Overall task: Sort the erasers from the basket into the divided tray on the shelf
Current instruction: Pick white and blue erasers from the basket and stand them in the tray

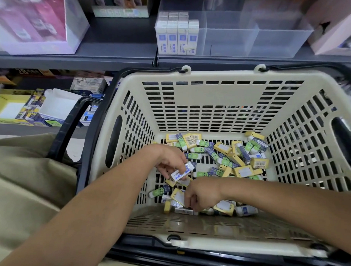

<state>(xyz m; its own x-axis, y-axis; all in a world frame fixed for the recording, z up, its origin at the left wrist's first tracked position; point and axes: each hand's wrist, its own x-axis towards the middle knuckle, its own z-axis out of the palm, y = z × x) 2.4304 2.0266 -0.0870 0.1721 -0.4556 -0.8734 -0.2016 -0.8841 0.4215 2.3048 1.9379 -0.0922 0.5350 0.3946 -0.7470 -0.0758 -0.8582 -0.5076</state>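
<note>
A cream slotted basket (pixel 212 88) holds several loose erasers (pixel 225 154) in yellow, green and blue-white sleeves. Both my hands are down inside it. My left hand (pixel 170 161) holds two blue-and-white erasers (pixel 184 171) in its curled fingers. My right hand (pixel 201 194) reaches into the pile near the basket's front wall, its fingers curled around an eraser (pixel 185 210) there. On the shelf above stands a clear divided tray (pixel 231 41). Its left compartment holds upright blue-white erasers (pixel 177 36); the other compartments look bare.
A dark shelf edge (pixel 113 58) runs just above the basket. A pink-white box (pixel 35 20) stands at the left and another box (pixel 337 29) at the right of the tray. Lower-shelf goods (pixel 38 108) lie left of the basket's dark handle (pixel 71 125).
</note>
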